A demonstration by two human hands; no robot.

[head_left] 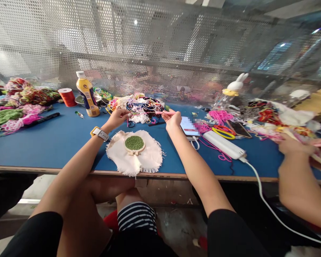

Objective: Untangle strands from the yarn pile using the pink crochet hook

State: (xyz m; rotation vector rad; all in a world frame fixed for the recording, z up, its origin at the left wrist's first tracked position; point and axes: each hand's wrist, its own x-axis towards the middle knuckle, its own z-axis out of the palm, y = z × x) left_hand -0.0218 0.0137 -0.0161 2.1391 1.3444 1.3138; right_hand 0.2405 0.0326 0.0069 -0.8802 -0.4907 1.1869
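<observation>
Punch-needle work, part done: green-filled hoop (134, 143) lies on cloth at the counter's (55, 139) near edge; left hand (117, 117) pinches yarn (143, 107), right hand (172, 119) grips a pink needle tool (164, 112).

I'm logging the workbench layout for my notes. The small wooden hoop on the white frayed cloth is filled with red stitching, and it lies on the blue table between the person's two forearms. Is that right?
Not quite: the stitching inside the small wooden hoop is green, not red, as the head view shows. The rest holds: it lies on the white frayed cloth on the blue table, between the person's two forearms.
</observation>
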